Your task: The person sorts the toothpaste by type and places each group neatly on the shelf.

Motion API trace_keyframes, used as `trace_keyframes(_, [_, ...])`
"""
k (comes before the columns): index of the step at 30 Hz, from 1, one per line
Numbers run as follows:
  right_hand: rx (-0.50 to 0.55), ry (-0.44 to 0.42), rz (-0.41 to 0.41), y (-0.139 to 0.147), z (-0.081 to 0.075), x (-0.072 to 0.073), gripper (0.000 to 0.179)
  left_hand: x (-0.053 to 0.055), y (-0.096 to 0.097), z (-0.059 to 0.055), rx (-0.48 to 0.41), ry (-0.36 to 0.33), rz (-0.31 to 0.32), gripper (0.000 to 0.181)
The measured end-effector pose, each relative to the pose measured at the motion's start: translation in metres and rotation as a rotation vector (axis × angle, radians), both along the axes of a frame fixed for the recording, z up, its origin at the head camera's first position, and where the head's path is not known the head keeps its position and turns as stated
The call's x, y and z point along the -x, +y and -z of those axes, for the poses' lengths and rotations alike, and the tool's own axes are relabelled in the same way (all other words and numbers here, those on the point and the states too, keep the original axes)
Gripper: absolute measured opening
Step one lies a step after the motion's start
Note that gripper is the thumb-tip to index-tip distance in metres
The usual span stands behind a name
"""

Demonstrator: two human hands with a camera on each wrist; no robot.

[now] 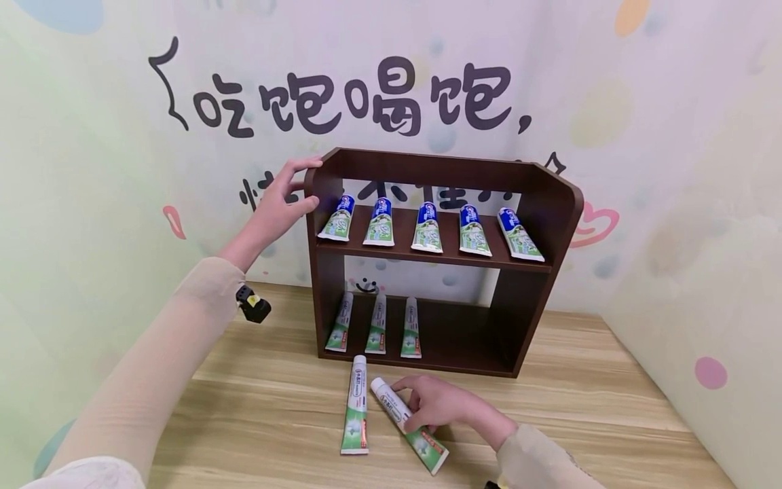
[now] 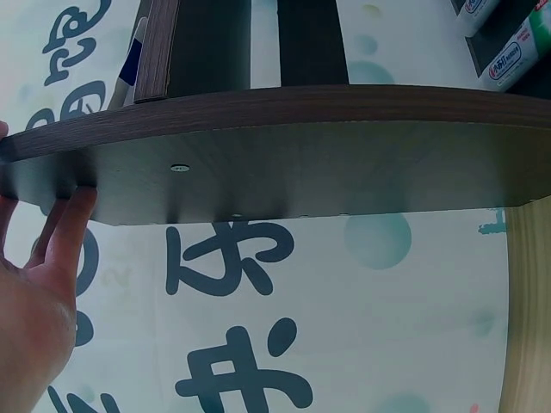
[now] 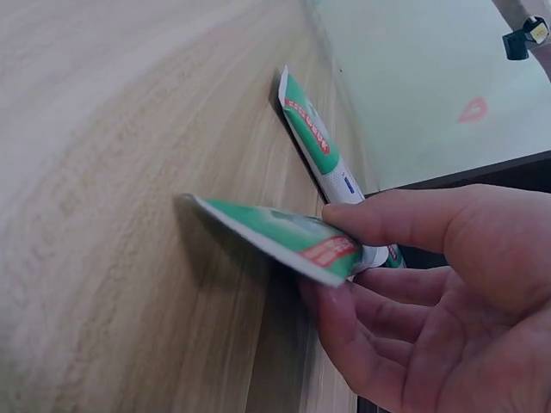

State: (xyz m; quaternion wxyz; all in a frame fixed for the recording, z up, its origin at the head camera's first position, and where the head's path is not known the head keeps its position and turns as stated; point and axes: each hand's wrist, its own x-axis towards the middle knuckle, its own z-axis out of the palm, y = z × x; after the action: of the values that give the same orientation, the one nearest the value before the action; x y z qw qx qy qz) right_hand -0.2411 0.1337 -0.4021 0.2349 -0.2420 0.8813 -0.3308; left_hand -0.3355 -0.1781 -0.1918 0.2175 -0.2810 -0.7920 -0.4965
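In the head view, my left hand rests against the upper left side panel of a dark brown two-tier shelf. The left wrist view shows its fingers lying fairly straight on the panel's outer face. My right hand pinches a white and green toothpaste tube between thumb and fingers, in front of the shelf. The tube slants, cap toward the shelf; its flat end stands off the wood in the right wrist view. Left of it, a matching toothpaste tube lies on the table.
Several blue and green toothpaste tubes lie in a row on the upper tier. Three white and green tubes lie on the left part of the lower tier. A printed wall stands close behind the shelf, with side walls left and right.
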Motion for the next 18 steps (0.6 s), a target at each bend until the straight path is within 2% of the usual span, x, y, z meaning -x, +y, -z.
trace_keyframes(9, [0.055,-0.076,0.037,0.0040,0.0003,0.0019,0.066,-0.0018,0.0002,-0.0002,-0.002,-0.006,-0.001,0.053])
trace_keyframes(18, [0.115,-0.080,0.054,0.0088,-0.0062,0.0059,0.064,-0.0024,0.0007,-0.0010,-0.009,-0.011,0.008,0.053])
